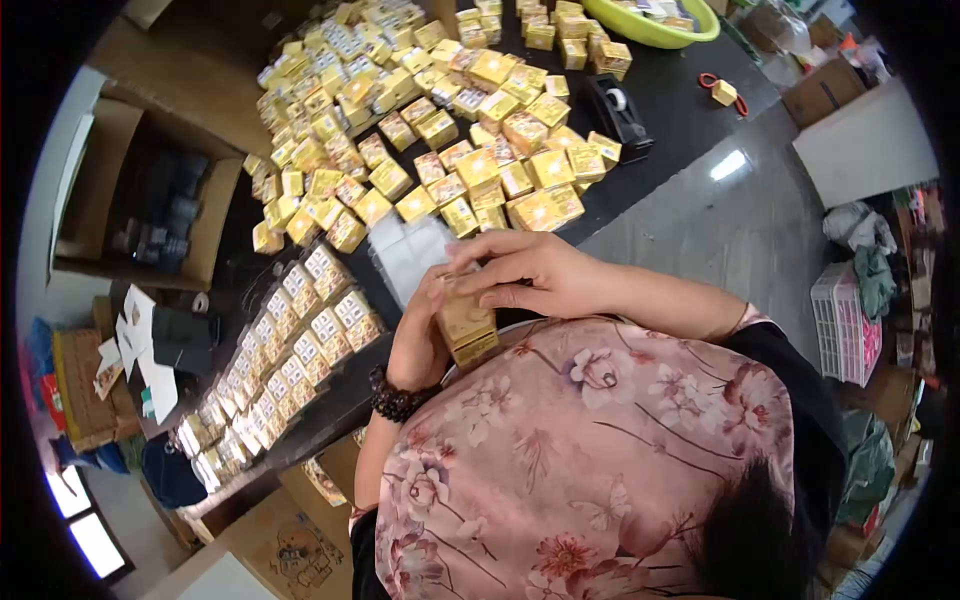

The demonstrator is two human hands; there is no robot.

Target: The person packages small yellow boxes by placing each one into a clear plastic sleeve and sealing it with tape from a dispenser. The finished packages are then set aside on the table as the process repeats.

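Close to my chest, at the table's front edge, I hold a short row of small yellow boxes (468, 328). My left hand (425, 318), with a dark beaded bracelet at the wrist, wraps round their left side. From the right, my right hand (535, 272) curls its fingers over the far end of the row, and its fingertips meet the left hand. Just beyond my fingers lies a translucent plastic sheet or bag (408, 250) on the dark table. A big loose pile of similar yellow boxes (480, 165) spreads past it.
Neat rows of boxes (290, 350) stand at the left. A tape dispenser (620, 115), red-handled scissors (738, 100) with a small box on them, and a yellow-green basin (660, 35) are at the far right. An open carton (75, 215) sits left of the table (670, 165).
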